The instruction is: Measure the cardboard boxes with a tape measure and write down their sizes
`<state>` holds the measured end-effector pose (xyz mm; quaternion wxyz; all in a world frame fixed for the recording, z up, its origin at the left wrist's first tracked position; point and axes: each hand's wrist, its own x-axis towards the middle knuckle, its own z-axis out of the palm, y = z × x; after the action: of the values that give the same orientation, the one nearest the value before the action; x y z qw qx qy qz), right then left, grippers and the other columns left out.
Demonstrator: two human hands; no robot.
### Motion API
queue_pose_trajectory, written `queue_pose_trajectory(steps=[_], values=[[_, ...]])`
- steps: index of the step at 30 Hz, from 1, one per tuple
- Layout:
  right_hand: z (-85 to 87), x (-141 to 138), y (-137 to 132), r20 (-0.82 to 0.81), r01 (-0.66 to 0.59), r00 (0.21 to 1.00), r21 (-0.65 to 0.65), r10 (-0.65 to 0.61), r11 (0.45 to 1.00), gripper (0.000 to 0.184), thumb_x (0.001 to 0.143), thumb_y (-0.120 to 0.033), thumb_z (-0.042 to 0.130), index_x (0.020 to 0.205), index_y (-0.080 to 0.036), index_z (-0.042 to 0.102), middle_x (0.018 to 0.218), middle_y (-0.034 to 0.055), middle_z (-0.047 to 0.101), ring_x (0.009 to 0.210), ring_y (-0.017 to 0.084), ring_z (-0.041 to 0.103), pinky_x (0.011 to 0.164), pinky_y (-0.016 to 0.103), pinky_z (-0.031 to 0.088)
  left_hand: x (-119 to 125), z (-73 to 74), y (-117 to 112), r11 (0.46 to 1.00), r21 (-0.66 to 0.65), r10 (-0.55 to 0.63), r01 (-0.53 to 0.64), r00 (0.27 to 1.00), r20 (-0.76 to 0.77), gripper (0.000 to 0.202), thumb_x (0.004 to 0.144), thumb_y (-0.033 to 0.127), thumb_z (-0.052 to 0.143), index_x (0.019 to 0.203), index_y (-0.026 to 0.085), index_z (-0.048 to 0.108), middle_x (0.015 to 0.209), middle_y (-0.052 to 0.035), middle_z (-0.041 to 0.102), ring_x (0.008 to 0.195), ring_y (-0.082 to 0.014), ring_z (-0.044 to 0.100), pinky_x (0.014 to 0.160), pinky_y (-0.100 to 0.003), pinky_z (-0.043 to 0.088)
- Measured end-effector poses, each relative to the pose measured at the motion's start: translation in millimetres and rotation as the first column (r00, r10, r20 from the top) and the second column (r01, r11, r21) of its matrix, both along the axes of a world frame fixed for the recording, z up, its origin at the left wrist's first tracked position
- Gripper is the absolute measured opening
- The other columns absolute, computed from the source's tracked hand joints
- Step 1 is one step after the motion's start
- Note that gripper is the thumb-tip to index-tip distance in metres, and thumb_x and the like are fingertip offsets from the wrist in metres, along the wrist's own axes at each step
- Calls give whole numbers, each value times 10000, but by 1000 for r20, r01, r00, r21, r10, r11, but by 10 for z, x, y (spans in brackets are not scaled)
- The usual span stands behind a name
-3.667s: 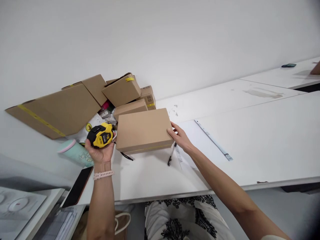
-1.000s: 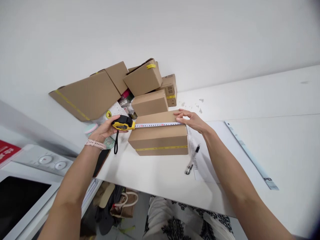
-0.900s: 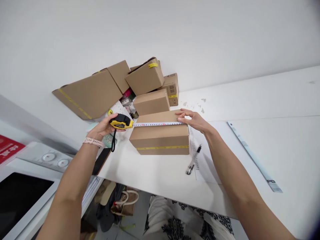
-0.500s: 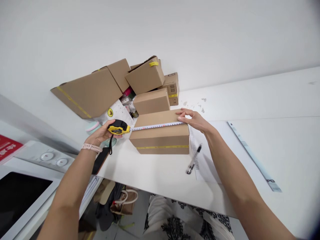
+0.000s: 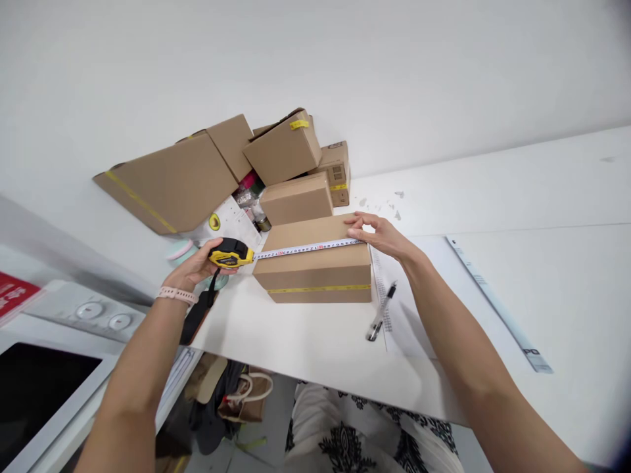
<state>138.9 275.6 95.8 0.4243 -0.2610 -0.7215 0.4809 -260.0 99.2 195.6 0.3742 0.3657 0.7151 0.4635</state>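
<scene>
My left hand (image 5: 200, 264) is closed around the black and yellow case of a tape measure (image 5: 229, 252), just off the left end of a closed cardboard box (image 5: 315, 263). From the case, the white blade (image 5: 305, 248) runs straight across the box's top to its right edge. There my right hand (image 5: 377, 235) pinches at the blade's end, thumb and index finger together, with other fingers resting on the box top. A black strap (image 5: 213, 289) hangs below the case. Yellow tape runs along the box's front face.
More cardboard boxes (image 5: 296, 200) stand behind, against the wall. Right of the box lie a pen (image 5: 382, 312), a spiral notebook (image 5: 407, 322) and a pale blue strip (image 5: 497, 305). A white appliance with knobs (image 5: 89, 310) is at left. The table's front edge (image 5: 315, 378) is close to my body.
The view has shifted slightly. My left hand and the tape case sit a little further left; the blade stays stretched over the box and my right hand keeps its place.
</scene>
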Motion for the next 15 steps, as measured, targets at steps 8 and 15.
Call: queue_pose_trajectory(steps=[8,15], values=[[45,8,-39,29,2,1000,-16,-1,1000,363,792,-595,780,768,-248,679,1353,107,706,1547,349,342,1226,595,216,-107,-42,106,1000,-13,17,-15,995,101,325,875,389,674,963,80,721,844,-168,794,726,-289,749,613,-428,657],[92,31,-50,47,15,999,10,-15,1000,403,784,-631,773,788,-232,713,1324,114,705,1412,364,500,1160,577,333,39,-2,40,994,78,72,-81,991,111,294,839,367,700,947,95,717,794,-133,786,714,-281,743,630,-430,659]])
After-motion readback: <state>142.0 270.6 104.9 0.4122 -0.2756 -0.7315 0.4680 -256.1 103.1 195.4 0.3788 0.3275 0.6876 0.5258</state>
